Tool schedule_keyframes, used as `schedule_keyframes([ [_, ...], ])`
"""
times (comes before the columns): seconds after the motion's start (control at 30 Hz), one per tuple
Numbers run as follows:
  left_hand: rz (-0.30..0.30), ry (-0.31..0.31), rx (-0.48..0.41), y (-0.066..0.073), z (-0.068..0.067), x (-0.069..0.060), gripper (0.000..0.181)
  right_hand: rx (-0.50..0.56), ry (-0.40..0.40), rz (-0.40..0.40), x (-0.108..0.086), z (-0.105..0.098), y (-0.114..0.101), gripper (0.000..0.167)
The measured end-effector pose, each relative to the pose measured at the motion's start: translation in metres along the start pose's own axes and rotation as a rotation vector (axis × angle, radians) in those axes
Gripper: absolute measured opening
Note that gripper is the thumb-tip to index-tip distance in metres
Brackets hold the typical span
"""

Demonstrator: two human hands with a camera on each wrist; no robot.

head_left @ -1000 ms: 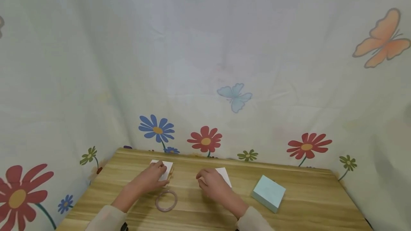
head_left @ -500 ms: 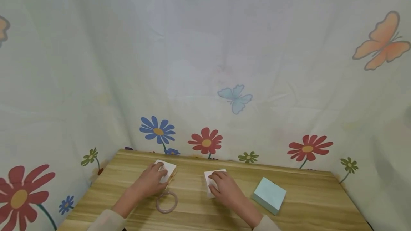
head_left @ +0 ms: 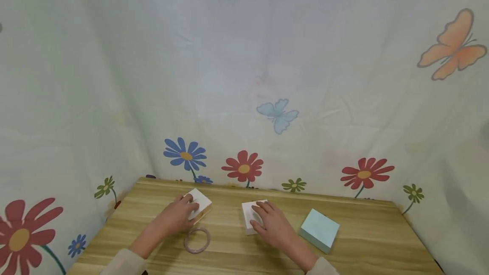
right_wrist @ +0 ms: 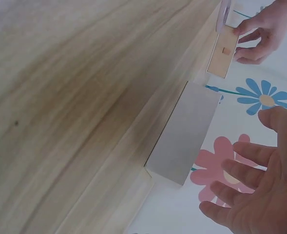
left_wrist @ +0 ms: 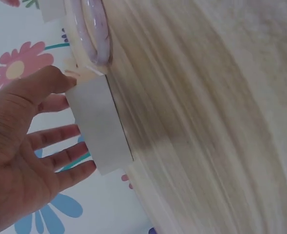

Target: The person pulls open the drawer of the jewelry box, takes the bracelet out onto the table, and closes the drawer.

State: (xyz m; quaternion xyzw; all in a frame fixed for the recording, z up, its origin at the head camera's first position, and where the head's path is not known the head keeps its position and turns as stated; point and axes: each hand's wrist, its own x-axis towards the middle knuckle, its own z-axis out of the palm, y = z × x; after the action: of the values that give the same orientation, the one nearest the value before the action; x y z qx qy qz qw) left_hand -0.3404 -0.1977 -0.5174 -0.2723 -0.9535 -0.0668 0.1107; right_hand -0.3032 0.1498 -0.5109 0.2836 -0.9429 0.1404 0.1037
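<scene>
At the left of the table my left hand (head_left: 176, 215) holds a small white box (head_left: 202, 201), thumb at one end and fingers along its top. In the right wrist view, that box shows a tan side (right_wrist: 220, 61) with a small orange-brown square on it. My right hand (head_left: 276, 225) is over a second white box (head_left: 247, 214). The right wrist view shows its fingers extended and apart from this box (right_wrist: 184, 131). A pale lilac bangle (head_left: 186, 247) lies flat near the left hand, close to the first box.
A light teal box (head_left: 320, 227) sits on the wood-grain table (head_left: 366, 228) to the right of my right hand. Behind the table hangs a white curtain (head_left: 214, 75) printed with flowers and butterflies.
The right-hand box has been turned and now lies squarer, with the hand drawn off to its right side. The left-hand box has turned and shifted slightly right.
</scene>
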Motion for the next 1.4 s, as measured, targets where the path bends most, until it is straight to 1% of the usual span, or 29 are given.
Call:
schedule_keyframes([
  [0.13, 0.054, -0.004, -0.004, -0.003, -0.001, 0.0, 0.033, 0.016, -0.009, 0.002, -0.002, -0.001, 0.0, 0.047],
  [0.23, 0.053, -0.018, -0.021, -0.003, -0.002, -0.001, 0.036, 0.018, -0.028, 0.017, -0.003, -0.002, -0.001, 0.048],
  [0.33, -0.007, -0.015, -0.041, -0.001, -0.004, -0.002, 0.041, 0.022, -0.045, 0.03, -0.003, -0.003, -0.002, 0.049],
  [0.43, -0.096, 0.007, -0.043, 0.003, -0.009, -0.001, 0.045, 0.021, -0.061, 0.036, -0.002, -0.002, -0.003, 0.049],
  [0.5, -0.139, 0.019, -0.015, 0.007, -0.012, 0.001, 0.045, 0.022, -0.076, 0.045, -0.001, -0.003, -0.004, 0.049],
  [0.57, -0.171, 0.013, 0.016, 0.011, -0.015, 0.004, 0.046, 0.025, -0.093, 0.062, -0.001, -0.003, -0.006, 0.05],
  [0.63, -0.19, -0.004, 0.047, 0.015, -0.017, 0.007, 0.048, 0.029, -0.106, 0.076, 0.0, -0.003, -0.007, 0.051],
  [0.7, -0.216, -0.03, 0.055, 0.018, -0.019, 0.008, 0.051, 0.029, -0.113, 0.084, 0.0, -0.003, -0.008, 0.051],
  [0.8, -0.24, -0.062, 0.034, 0.021, -0.02, 0.009, 0.053, 0.027, -0.104, 0.08, -0.001, -0.003, -0.009, 0.05],
  [0.87, -0.249, -0.074, 0.001, 0.021, -0.02, 0.009, 0.052, 0.025, -0.088, 0.068, -0.002, -0.002, -0.009, 0.049],
  [1.0, -0.229, -0.078, -0.062, 0.019, -0.022, 0.01, 0.042, 0.017, -0.053, 0.043, -0.003, -0.001, -0.008, 0.047],
  [1.03, -0.214, -0.079, -0.074, 0.019, -0.023, 0.01, 0.039, 0.015, -0.045, 0.037, -0.004, -0.001, -0.007, 0.046],
  [1.13, -0.156, -0.083, -0.084, 0.016, -0.025, 0.011, 0.033, 0.018, -0.036, 0.039, -0.004, -0.001, -0.007, 0.045],
  [1.2, -0.11, -0.081, -0.082, 0.014, -0.025, 0.011, 0.033, 0.027, -0.042, 0.047, -0.004, -0.002, -0.007, 0.045],
  [1.3, -0.047, -0.083, -0.07, 0.008, -0.023, 0.011, 0.033, 0.036, -0.056, 0.054, -0.003, -0.002, -0.008, 0.046],
  [1.4, 0.012, -0.104, -0.056, 0.0, -0.02, 0.011, 0.034, 0.035, -0.066, 0.058, -0.003, -0.001, -0.01, 0.047],
])
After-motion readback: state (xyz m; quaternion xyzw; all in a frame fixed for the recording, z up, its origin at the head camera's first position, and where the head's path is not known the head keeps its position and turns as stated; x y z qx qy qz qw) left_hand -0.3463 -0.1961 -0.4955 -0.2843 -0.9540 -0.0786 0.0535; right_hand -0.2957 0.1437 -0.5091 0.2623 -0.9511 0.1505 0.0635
